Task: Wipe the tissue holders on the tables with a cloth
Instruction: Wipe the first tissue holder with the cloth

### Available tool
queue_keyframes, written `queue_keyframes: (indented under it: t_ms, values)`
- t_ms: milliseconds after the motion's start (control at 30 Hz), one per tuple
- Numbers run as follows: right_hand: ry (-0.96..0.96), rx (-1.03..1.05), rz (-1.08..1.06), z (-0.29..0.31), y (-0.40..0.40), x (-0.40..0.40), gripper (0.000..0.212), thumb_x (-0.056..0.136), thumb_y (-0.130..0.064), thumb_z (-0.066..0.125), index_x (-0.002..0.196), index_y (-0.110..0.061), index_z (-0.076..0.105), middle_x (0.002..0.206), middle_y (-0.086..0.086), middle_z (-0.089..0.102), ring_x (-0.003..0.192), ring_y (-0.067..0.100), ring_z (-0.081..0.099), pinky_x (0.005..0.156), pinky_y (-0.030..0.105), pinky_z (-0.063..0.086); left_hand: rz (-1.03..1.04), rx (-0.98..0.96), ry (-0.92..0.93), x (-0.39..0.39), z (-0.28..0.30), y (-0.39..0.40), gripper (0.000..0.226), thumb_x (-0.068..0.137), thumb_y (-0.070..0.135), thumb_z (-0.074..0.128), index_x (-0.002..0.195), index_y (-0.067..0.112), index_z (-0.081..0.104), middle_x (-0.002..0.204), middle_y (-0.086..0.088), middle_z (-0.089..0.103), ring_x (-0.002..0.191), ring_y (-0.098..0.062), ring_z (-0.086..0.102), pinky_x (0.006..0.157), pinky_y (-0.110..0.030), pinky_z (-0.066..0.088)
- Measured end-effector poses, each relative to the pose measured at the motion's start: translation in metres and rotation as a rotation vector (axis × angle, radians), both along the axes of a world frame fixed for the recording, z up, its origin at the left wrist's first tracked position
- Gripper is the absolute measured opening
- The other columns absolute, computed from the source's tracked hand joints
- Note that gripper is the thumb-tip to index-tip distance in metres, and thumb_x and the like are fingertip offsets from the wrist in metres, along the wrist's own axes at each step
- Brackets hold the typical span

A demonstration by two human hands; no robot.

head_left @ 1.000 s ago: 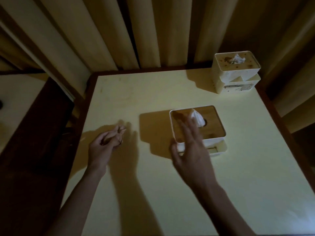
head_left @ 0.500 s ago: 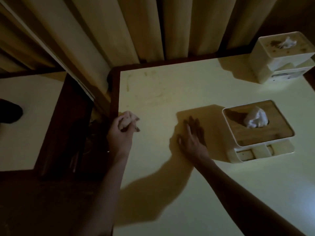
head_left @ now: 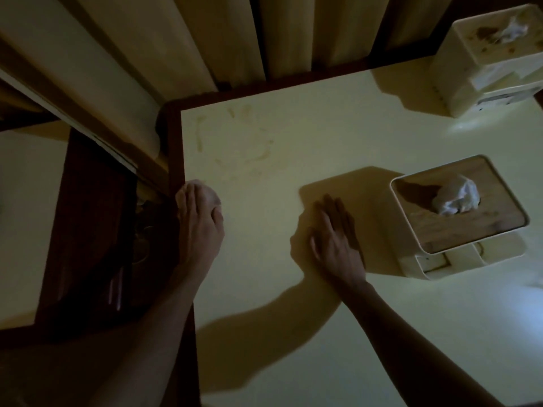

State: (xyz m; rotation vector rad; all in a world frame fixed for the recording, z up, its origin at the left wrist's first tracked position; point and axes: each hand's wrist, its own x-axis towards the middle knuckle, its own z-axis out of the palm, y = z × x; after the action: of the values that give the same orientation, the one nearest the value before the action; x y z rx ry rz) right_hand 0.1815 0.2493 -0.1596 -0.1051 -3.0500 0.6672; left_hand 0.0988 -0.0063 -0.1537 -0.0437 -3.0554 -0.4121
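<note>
A white tissue holder with a wooden lid (head_left: 458, 218) stands on the pale yellow table (head_left: 293, 148), a tissue poking out of its slot. A second, all-white tissue holder (head_left: 493, 60) with brown stains on its lid stands at the far right corner. My left hand (head_left: 199, 218) rests at the table's left edge, closed over a small crumpled pale cloth (head_left: 210, 195). My right hand (head_left: 335, 239) lies flat on the table with fingers spread, just left of the wooden-lid holder and not touching it.
Cream curtains (head_left: 205, 39) hang behind the table. A dark wood rim (head_left: 174, 148) borders the table. A dark gap with a chair or bench (head_left: 94, 230) separates it from another pale table (head_left: 26, 215) at the left. Faint smear marks (head_left: 235, 142) show near the far left corner.
My right hand left the wooden-lid holder and came down flat on the table to its left. My left hand carried the cloth to the table's left edge. The view swung left.
</note>
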Motion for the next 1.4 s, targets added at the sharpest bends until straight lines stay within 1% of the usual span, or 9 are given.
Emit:
queue_keyframes:
  t_ms: [233, 367, 533, 600, 700, 867, 1133, 1267, 1400]
  values:
    - [0.037, -0.029, -0.025, 0.001, -0.001, 0.001, 0.058, 0.097, -0.034, 0.033, 0.149, -0.01, 0.027, 0.158, 0.009, 0.021, 0.147, 0.023, 0.011, 0.12, 0.032, -0.002, -0.344, 0.055, 0.03, -0.039, 0.004, 0.066, 0.051, 0.099, 0.024, 0.025, 0.141, -0.003, 0.036, 0.149, -0.023, 0.032, 0.141, -0.037, 0.025, 0.116, -0.048, 0.022]
    - [0.064, -0.034, -0.033, -0.001, -0.001, -0.001, 0.054, 0.1, -0.031, 0.031, 0.148, -0.007, 0.029, 0.157, 0.011, 0.023, 0.147, 0.023, 0.012, 0.121, 0.037, -0.001, -0.599, -0.102, 0.146, -0.073, -0.006, 0.161, 0.045, 0.099, 0.013, 0.023, 0.131, -0.006, 0.049, 0.141, -0.022, 0.044, 0.136, -0.039, 0.032, 0.114, -0.053, 0.025]
    - [0.095, -0.02, -0.022, 0.0, 0.002, -0.003, 0.055, 0.098, -0.029, 0.036, 0.148, -0.006, 0.028, 0.155, 0.014, 0.025, 0.146, 0.025, 0.013, 0.12, 0.032, -0.006, -0.351, -0.173, 0.148, -0.097, 0.006, 0.168, 0.037, 0.088, 0.013, 0.048, 0.116, -0.007, 0.061, 0.122, -0.027, 0.059, 0.116, -0.042, 0.055, 0.098, -0.05, 0.046]
    - [0.082, -0.032, -0.024, 0.001, 0.001, -0.002, 0.057, 0.098, -0.029, 0.035, 0.149, -0.008, 0.025, 0.157, 0.013, 0.023, 0.147, 0.025, 0.011, 0.12, 0.032, -0.005, -0.113, -0.08, 0.085, -0.097, 0.005, 0.133, 0.043, 0.091, 0.014, 0.053, 0.126, -0.009, 0.051, 0.13, -0.031, 0.05, 0.123, -0.047, 0.047, 0.104, -0.053, 0.039]
    - [0.037, -0.041, -0.017, 0.002, 0.001, -0.002, 0.057, 0.099, -0.031, 0.029, 0.151, -0.01, 0.021, 0.159, 0.009, 0.017, 0.148, 0.024, 0.008, 0.12, 0.035, -0.001, 0.165, -0.063, -0.049, -0.098, -0.001, 0.06, 0.052, 0.1, 0.028, 0.035, 0.142, -0.004, 0.032, 0.149, -0.026, 0.029, 0.138, -0.039, 0.025, 0.114, -0.047, 0.021]
    - [-0.007, 0.004, -0.011, 0.006, -0.003, -0.001, 0.054, 0.1, -0.028, 0.023, 0.151, -0.011, 0.021, 0.159, 0.01, 0.017, 0.148, 0.022, 0.004, 0.12, 0.034, -0.003, 0.044, -0.107, 0.009, -0.117, -0.002, 0.022, 0.047, 0.101, 0.032, 0.032, 0.141, 0.007, 0.034, 0.149, -0.016, 0.03, 0.138, -0.033, 0.026, 0.11, -0.048, 0.03]
    - [-0.054, -0.018, 0.008, 0.006, -0.001, -0.004, 0.058, 0.099, -0.034, 0.024, 0.151, -0.011, 0.018, 0.159, 0.011, 0.013, 0.148, 0.021, -0.001, 0.119, 0.036, -0.003, -0.437, -0.043, 0.106, -0.139, 0.002, 0.146, 0.048, 0.101, 0.023, 0.03, 0.142, 0.0, 0.038, 0.15, -0.019, 0.033, 0.142, -0.033, 0.023, 0.119, -0.038, 0.012]
    - [-0.073, -0.042, 0.011, 0.005, 0.0, -0.002, 0.059, 0.099, -0.037, 0.022, 0.152, -0.013, 0.015, 0.159, 0.009, 0.008, 0.147, 0.014, -0.011, 0.118, 0.029, -0.01, -0.407, -0.119, 0.034, -0.16, 0.003, 0.183, 0.054, 0.102, 0.03, 0.027, 0.149, 0.004, 0.023, 0.157, -0.016, 0.017, 0.146, -0.03, 0.01, 0.12, -0.041, 0.006]
    - [-0.025, -0.015, -0.002, 0.006, 0.0, -0.003, 0.059, 0.097, -0.032, 0.03, 0.15, -0.01, 0.019, 0.158, 0.011, 0.016, 0.147, 0.02, 0.0, 0.119, 0.03, -0.008, -0.183, -0.066, 0.024, -0.194, -0.006, 0.153, 0.055, 0.096, 0.04, 0.029, 0.141, 0.01, 0.04, 0.15, -0.012, 0.033, 0.14, -0.029, 0.025, 0.116, -0.041, 0.019]
